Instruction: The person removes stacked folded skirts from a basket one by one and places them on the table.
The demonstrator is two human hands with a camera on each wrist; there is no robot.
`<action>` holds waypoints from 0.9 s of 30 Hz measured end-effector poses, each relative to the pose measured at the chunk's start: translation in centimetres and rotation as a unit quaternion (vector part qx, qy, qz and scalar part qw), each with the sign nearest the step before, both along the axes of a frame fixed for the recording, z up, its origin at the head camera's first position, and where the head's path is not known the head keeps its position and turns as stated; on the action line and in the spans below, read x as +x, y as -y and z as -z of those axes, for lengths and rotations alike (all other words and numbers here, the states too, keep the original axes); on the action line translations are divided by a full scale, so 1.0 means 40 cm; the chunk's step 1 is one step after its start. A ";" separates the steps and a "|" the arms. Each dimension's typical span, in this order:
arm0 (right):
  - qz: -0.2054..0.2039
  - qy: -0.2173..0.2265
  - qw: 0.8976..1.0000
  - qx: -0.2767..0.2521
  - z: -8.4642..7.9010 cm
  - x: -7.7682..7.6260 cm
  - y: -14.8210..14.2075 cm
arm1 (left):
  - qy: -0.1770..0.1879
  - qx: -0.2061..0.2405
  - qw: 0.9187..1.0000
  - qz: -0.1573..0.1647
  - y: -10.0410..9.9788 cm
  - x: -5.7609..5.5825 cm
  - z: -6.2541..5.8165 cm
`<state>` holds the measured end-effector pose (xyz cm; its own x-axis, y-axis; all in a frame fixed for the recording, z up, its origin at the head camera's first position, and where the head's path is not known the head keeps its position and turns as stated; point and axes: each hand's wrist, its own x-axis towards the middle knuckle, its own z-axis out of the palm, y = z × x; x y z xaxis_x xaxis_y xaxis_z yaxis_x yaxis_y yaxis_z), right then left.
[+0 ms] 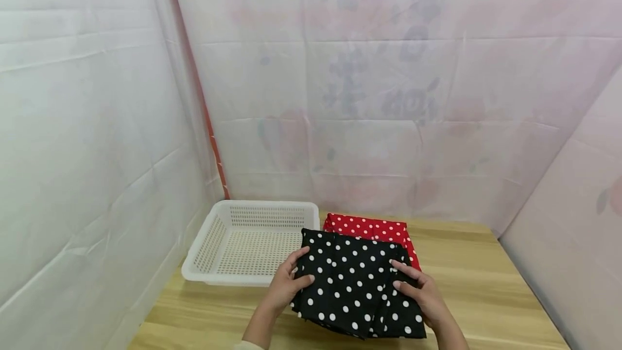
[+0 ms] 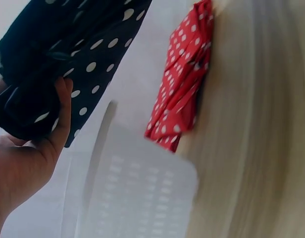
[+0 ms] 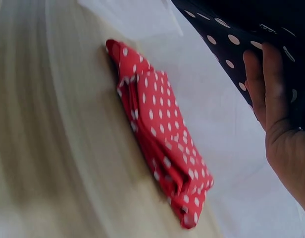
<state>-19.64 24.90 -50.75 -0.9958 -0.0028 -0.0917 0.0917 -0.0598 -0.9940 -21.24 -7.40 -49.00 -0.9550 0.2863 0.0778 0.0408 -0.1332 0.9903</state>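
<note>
A folded black cloth with white polka dots (image 1: pixel 357 285) is held up off the table between both hands. My left hand (image 1: pixel 284 286) grips its left edge, thumb on the near face. At the right edge, my right hand (image 1: pixel 426 297) pinches the fabric, with its thumb in front. Beyond and partly hidden by it lies a folded red cloth with white dots (image 1: pixel 362 224). In the right wrist view the red cloth (image 3: pixel 160 114) rests on the table, its folded layers showing. The black cloth (image 2: pixel 95 64) hangs above the table in the left wrist view.
A white plastic basket (image 1: pixel 196 269) with slotted walls stands at the left, beside the red cloth; no contents show in it. The wood-grain table (image 1: pixel 486 280) stretches to the right. White printed sheets (image 1: pixel 364 80) hang at the back and both sides.
</note>
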 end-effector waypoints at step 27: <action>0.019 0.101 0.992 0.072 0.118 0.105 -0.112 | 0.018 -0.004 0.998 0.056 -0.128 0.068 0.163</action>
